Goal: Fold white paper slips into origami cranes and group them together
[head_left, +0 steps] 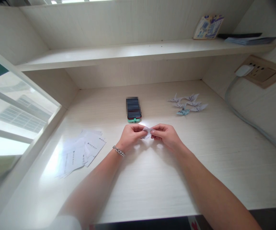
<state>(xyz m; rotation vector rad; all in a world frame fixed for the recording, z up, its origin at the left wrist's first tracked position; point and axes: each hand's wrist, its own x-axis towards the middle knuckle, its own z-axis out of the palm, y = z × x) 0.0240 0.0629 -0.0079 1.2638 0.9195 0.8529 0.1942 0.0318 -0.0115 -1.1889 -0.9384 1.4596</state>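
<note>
Between my two hands, above the middle of the desk, is a small piece of folded white paper (148,133). My left hand (133,135), with a chain bracelet (118,150) on its wrist, pinches the paper's left side between thumb and fingers. On the right side, my right hand (164,134) grips it the same way. The fingers cover part of the paper, so its full shape is hidden. Several folded paper cranes (193,103) rest at the back right, one of them a light blue crane (183,111).
A phone (133,108) in a green case lies just beyond my hands. Loose printed paper sheets (74,156) overlap at the left. A shelf (128,56) spans the back, holding a packet (208,27). From the wall socket (264,72) a cable (245,119) runs down the right side.
</note>
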